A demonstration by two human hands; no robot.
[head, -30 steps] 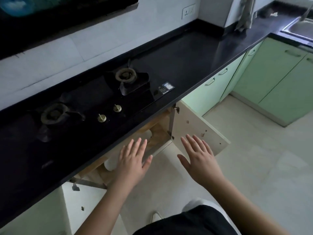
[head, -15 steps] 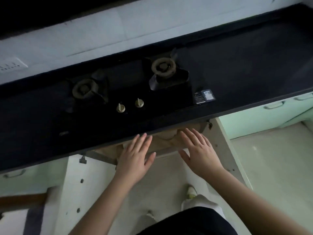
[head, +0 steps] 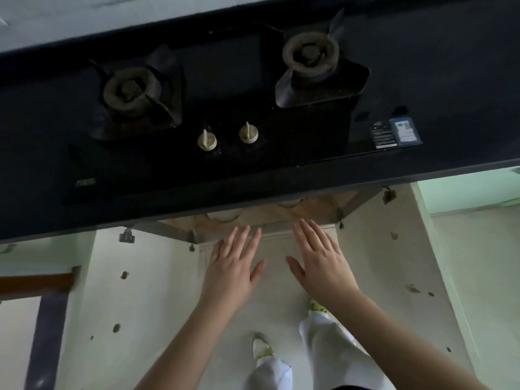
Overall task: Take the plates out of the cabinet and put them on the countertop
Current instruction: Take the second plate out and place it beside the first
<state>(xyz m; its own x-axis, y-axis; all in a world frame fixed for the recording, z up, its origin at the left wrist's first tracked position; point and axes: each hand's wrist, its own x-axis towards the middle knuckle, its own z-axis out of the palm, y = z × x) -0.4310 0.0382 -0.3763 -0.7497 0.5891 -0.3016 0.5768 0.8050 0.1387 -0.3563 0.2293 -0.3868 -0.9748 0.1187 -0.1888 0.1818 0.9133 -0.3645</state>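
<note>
While I am looking straight down over the black countertop (head: 450, 66), I am holding my left hand (head: 232, 273) and my right hand (head: 320, 263) side by side, palms down, in front of the open cabinet (head: 309, 209) beneath the counter edge. Both hands are showing straight, slightly spread fingers and are gripping nothing; the fingertips of each are reaching the front edge of the cabinet opening, though I cannot tell whether they are touching it. Inside the cabinet, on its wooden shelf, two pale curved rims are showing just under the counter edge, which I am taking to be the plates (head: 225, 216); most of each is hidden by the counter. Both cabinet doors are standing swung outward, the left door (head: 135, 291) and the right door (head: 388, 263) flanking my arms. On the countertop, a two-burner gas hob (head: 225, 88) is sitting directly above the cabinet, with two pale knobs (head: 206, 140) near its front edge. My shoes (head: 260, 346) are showing on the floor below.
</note>
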